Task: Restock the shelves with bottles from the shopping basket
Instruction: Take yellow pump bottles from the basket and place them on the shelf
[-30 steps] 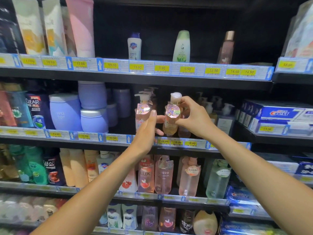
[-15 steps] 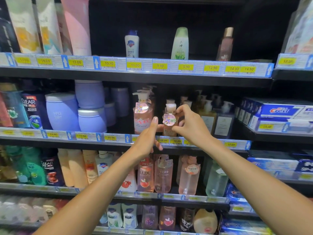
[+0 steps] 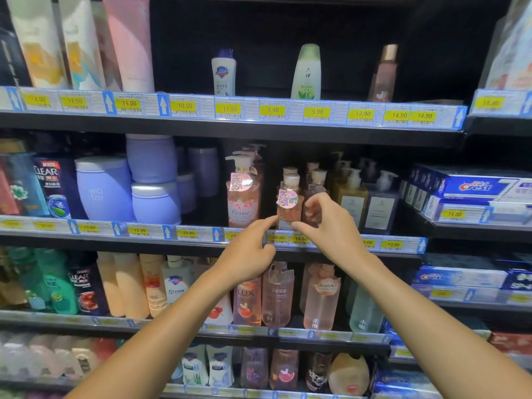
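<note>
A small pink bottle [image 3: 289,203] with a cream cap and a shiny round sticker stands upright at the front of the middle shelf [image 3: 149,232], right of a taller pink pump bottle [image 3: 243,194]. My right hand [image 3: 331,226] is just right of it, fingers spread and curved, thumb tip at the bottle's lower label. My left hand [image 3: 247,254] is below and left, its index finger reaching to the bottle's base. Neither hand wraps the bottle. The shopping basket is out of view.
More capped bottles stand behind and right of the small one. Purple tubs [image 3: 106,188] sit left on the same shelf, Crest boxes [image 3: 472,188] at right. The top shelf [image 3: 259,110] holds three spaced bottles; lower shelves are packed with bottles.
My right hand lowered the small pink bottle onto the middle shelf and loosened its hold. My left hand stayed near the bottle's base, now with only the index finger out.
</note>
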Motion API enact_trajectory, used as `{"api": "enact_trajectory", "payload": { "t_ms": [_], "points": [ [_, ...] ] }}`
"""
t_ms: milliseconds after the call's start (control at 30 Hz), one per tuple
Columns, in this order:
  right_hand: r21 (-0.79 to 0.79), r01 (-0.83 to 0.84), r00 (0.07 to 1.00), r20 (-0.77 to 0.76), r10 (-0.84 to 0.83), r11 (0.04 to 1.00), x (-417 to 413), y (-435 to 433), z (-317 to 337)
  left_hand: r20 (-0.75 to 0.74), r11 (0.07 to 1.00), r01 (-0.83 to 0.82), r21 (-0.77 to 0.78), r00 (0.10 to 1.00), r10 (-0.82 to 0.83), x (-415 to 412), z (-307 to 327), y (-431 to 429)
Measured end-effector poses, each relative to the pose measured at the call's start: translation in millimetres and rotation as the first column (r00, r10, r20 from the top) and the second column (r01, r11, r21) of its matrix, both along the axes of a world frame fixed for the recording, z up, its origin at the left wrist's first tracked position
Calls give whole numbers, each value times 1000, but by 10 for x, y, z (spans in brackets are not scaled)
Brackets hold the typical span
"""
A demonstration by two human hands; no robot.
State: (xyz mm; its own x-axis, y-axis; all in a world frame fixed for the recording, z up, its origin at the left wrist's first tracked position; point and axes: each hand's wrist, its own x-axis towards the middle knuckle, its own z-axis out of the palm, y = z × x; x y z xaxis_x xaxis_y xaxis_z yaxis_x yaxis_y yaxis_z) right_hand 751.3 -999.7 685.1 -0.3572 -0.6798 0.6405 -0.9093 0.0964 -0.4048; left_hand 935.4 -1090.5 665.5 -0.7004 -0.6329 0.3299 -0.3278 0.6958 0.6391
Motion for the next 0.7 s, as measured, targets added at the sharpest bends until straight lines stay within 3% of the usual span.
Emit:
{"api": "enact_trajectory", "payload": {
  "t_ms": [167,300,700],
  "points": [
    [44,38,974,-225,-28,998,74,118,-212,75,957,-16,-290,996,39,77,-178,26],
    [40,54,953,-301,-40,998,115,138,-408,168,902,-1,-431,982,81,86,-250,3],
    [112,123,925,-373,-73,986,149,140,-437,212,848,-24,-529,964,160,-20,-289,-58]
  ]
}}
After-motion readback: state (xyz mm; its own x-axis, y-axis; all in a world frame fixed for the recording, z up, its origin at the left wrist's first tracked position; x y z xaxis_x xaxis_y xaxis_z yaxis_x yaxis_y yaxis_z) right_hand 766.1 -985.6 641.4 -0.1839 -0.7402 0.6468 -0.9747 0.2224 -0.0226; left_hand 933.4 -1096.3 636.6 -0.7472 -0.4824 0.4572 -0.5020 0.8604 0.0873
